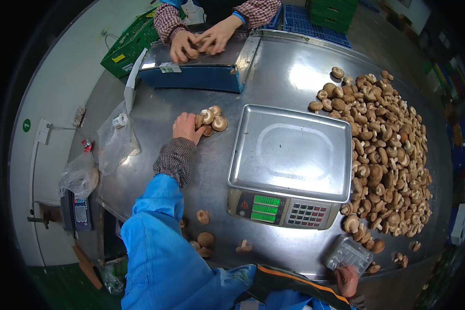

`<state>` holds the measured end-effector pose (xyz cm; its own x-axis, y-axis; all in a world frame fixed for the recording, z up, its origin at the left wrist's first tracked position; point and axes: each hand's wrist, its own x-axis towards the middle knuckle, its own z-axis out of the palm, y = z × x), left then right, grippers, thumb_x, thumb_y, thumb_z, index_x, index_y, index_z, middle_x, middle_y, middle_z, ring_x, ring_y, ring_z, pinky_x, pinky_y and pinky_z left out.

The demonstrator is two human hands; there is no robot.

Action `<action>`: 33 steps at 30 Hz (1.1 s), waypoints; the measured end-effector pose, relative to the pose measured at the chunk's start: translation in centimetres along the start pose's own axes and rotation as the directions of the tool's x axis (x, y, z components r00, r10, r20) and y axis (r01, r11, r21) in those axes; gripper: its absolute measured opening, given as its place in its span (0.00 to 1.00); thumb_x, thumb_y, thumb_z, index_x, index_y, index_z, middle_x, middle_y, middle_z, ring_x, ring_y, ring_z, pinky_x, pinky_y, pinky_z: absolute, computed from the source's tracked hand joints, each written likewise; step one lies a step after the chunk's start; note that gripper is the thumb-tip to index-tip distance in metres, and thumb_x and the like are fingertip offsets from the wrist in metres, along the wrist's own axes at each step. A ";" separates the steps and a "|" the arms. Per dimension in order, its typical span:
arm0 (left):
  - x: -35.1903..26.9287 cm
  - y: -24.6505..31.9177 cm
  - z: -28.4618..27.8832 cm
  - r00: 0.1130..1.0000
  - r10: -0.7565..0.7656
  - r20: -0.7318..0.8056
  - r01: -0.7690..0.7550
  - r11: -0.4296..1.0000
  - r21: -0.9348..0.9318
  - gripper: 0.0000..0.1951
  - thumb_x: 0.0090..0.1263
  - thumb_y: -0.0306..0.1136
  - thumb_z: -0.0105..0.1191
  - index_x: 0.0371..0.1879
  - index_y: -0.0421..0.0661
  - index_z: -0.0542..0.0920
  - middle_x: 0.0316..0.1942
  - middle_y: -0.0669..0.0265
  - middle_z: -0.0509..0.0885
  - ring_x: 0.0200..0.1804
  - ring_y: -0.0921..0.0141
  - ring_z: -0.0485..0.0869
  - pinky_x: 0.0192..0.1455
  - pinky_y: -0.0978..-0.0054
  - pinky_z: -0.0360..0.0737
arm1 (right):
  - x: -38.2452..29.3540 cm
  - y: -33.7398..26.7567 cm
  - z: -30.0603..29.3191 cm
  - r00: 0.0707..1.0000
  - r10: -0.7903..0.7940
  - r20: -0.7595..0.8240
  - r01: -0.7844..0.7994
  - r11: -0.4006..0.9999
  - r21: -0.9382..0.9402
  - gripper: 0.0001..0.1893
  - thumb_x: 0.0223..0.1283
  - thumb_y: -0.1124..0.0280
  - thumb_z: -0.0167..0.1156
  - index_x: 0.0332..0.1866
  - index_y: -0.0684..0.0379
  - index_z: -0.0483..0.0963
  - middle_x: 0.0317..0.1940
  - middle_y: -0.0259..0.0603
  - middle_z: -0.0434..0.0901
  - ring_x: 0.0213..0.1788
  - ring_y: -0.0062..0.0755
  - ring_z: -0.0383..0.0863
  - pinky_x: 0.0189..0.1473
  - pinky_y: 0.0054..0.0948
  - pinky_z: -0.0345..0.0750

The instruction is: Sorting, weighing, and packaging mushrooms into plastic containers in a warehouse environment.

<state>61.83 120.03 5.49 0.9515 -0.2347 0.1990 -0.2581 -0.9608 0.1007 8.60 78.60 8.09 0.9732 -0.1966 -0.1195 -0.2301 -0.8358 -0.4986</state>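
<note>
My left hand reaches out over the metal table, its fingers and thumb around the near side of a small cluster of shiitake mushrooms. Some of these caps face up, and others show pale gills and stems. The fingertips are partly hidden. Low at the right, by the table's front edge, my right hand grips the end of a clear plastic tray. Between my hands stands a digital scale with green lit displays; its steel pan bears only small specks.
A large heap of shiitake mushrooms covers the table's right side. Opposite, a co-worker's hands handle mushrooms on a blue-sided wrapping machine. Plastic bags lie left. Loose mushrooms sit near the front edge.
</note>
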 end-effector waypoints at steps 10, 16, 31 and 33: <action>-1.7 -0.2 0.6 0.996 0.034 -0.088 -0.040 0.997 -0.059 0.21 0.53 0.35 0.68 0.44 0.39 0.78 0.50 0.55 0.74 0.56 0.57 0.73 0.60 0.63 0.73 | 0.4 0.2 -0.3 0.998 -0.067 -0.022 0.067 0.997 0.039 0.07 0.47 0.83 0.63 0.33 0.63 0.78 0.28 0.46 0.75 0.34 0.49 0.75 0.36 0.39 0.71; -4.1 -0.2 -0.1 0.994 -0.033 -0.100 0.030 0.999 -0.030 0.18 0.54 0.36 0.68 0.41 0.41 0.80 0.52 0.57 0.73 0.60 0.58 0.70 0.64 0.62 0.70 | 0.4 0.3 0.2 0.988 -0.131 -0.088 0.130 0.991 -0.010 0.05 0.48 0.82 0.63 0.31 0.63 0.76 0.27 0.46 0.72 0.33 0.48 0.73 0.35 0.40 0.70; -17.3 22.8 -7.0 0.626 0.536 0.566 0.532 0.237 -0.813 0.13 0.73 0.36 0.50 0.51 0.42 0.73 0.31 0.55 0.83 0.32 0.69 0.84 0.31 0.73 0.82 | 0.2 -2.5 -4.4 0.864 -0.280 -0.419 0.226 0.959 -0.174 0.09 0.46 0.79 0.64 0.33 0.62 0.72 0.28 0.43 0.69 0.32 0.45 0.72 0.33 0.39 0.71; -20.8 28.5 -9.7 0.278 0.664 0.694 0.825 0.204 -0.526 0.19 0.78 0.38 0.42 0.62 0.44 0.64 0.41 0.52 0.84 0.38 0.65 0.86 0.36 0.74 0.85 | 1.3 -3.3 -5.1 0.846 -0.421 -0.327 0.376 0.906 -0.192 0.10 0.47 0.73 0.65 0.32 0.60 0.71 0.27 0.40 0.68 0.32 0.41 0.72 0.34 0.35 0.71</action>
<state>33.02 98.95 13.66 0.2097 -0.8054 -0.5545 0.6445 -0.3126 0.6978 10.64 78.50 14.02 0.9208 0.0173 0.3896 0.1579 -0.9300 -0.3319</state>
